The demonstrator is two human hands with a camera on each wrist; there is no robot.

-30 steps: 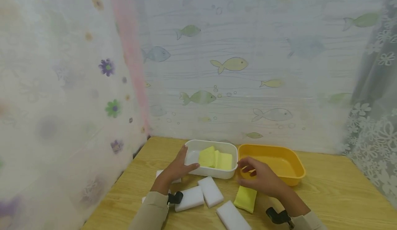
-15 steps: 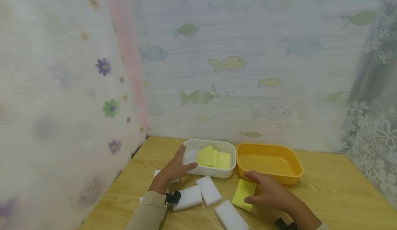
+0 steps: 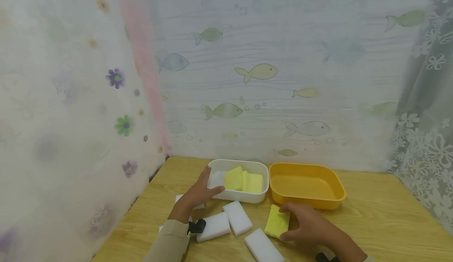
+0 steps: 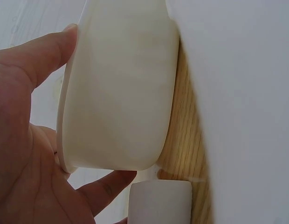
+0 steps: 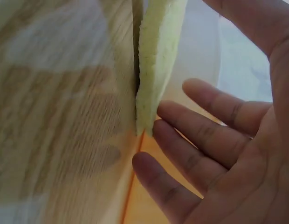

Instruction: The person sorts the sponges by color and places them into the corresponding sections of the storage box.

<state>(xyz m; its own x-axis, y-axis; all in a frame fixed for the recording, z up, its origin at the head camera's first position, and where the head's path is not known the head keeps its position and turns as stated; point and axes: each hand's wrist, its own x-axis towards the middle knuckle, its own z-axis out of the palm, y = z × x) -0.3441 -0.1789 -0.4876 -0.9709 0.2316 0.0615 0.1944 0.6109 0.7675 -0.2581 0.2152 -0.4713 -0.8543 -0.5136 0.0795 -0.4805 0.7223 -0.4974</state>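
My left hand (image 3: 198, 193) grips the left end of a white plastic tub (image 3: 240, 196), thumb at the near side and fingers round the corner; the left wrist view shows the thumb tip on the tub's rim. Several yellow sponges (image 3: 254, 182) lie in its right part. In front of the tubs another yellow sponge (image 3: 277, 220) lies on the table. My right hand (image 3: 311, 224) is over its right edge, fingers loosely bent. In the right wrist view the fingertips are right at the end of this sponge (image 5: 158, 60), with the thumb apart from them.
An orange tub (image 3: 308, 205) stands right beside the white one. White sponges (image 3: 238, 218) lie scattered on the wooden table (image 3: 375, 215) before the white tub, some partly hidden by the left arm. A fish-patterned curtain (image 3: 258, 136) hangs behind the table.
My right hand has moved from beside the white tub's right end down to the yellow sponge on the table. The left hand has stayed on the white tub.
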